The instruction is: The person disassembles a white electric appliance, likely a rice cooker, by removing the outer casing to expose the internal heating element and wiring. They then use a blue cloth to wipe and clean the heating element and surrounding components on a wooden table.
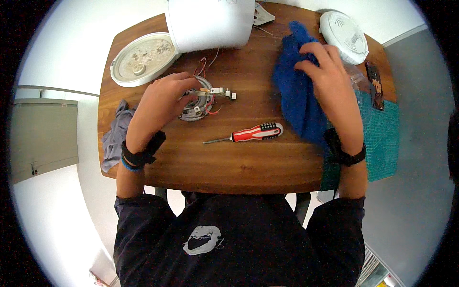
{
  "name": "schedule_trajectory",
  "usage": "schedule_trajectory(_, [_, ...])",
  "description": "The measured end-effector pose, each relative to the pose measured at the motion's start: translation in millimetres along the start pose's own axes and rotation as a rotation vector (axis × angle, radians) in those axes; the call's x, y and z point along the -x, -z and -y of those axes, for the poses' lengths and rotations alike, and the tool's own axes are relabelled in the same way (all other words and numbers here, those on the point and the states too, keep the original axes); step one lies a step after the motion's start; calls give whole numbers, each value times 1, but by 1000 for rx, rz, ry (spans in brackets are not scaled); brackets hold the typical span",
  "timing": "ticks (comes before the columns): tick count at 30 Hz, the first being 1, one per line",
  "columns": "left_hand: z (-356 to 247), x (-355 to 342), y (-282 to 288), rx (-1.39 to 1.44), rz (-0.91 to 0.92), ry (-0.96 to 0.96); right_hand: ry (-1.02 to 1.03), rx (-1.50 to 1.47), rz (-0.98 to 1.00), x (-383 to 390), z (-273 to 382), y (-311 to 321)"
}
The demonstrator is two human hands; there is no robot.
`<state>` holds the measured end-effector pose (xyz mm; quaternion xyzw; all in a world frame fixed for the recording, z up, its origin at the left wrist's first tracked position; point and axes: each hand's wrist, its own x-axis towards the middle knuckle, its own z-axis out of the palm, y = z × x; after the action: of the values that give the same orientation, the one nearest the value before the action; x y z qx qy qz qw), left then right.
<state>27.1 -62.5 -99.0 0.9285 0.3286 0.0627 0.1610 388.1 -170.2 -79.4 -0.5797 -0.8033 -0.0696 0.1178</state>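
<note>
My left hand (165,95) pinches a small narrow circuit board (210,93) with white connectors at its right end. Under it lies a round grey metal base (197,114) with red wires, partly hidden by the hand and the board. At the right, my right hand (331,71) has its fingers curled into a bunched blue cloth (299,103); thumb and forefinger are on the cloth. A red, white and black screwdriver (258,132) lies between the hands nearer to me, its shaft pointing left.
A large white container (210,26) stands at the back beside a round whitish lid-like dish (143,60). Grey cloth (118,134) lies at the left edge. Along the right are a white round vented cover (344,37), a dark narrow part (375,86) and a green cutting mat (385,138).
</note>
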Motion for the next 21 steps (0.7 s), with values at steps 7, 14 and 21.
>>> schedule_trajectory(7, [-6,-2,3,24,20,-33,141,-51,51,10,34,-12])
schedule_trajectory(14, [-9,-1,-9,57,-6,-89,333,-436,420,31,69,-34])
schedule_trajectory(21, [-11,-8,-9,41,20,-70,228,-250,376,23,65,-36])
